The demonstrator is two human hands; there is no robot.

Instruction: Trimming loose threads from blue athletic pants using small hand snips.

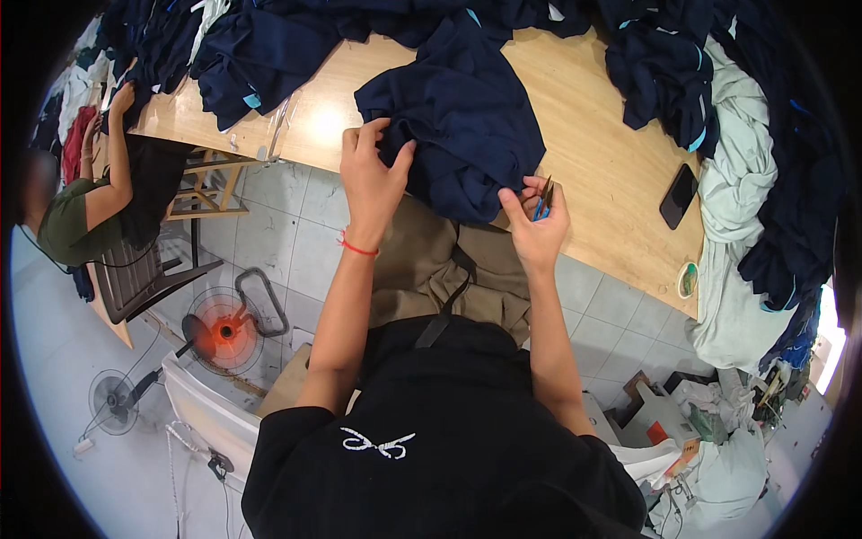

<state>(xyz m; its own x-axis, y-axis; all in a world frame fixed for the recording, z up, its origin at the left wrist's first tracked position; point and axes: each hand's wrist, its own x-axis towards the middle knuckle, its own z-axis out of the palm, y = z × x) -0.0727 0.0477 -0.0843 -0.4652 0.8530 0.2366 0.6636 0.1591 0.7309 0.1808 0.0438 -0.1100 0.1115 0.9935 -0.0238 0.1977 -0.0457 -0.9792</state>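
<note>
Pale wooden desk (pixel 611 171) spans upper frame, lamp glare on surface. Light grey tiled floor (pixel 296 251) below. Wooden stool (pixel 211 184) tucked under desk at left, dark chair (pixel 135 278) beside it. Two floor fans: one (pixel 224 332) glowing orange, smaller grey one (pixel 115 402) nearer left edge. Bright daylight at far right.

A dark phone (pixel 678 196) lies on the wooden counter (pixel 611 171) toward its right side — a slim black rectangle, set at a slant, its screen dark and blank. Just beyond it rises a heap of pale green cloth (pixel 741 171). On the floor at lower right sits a jumble of pale boxes and bags (pixel 682 431) — one piece shows a small red patch, another an orange-brown one. Their details are too small to make out.
</note>
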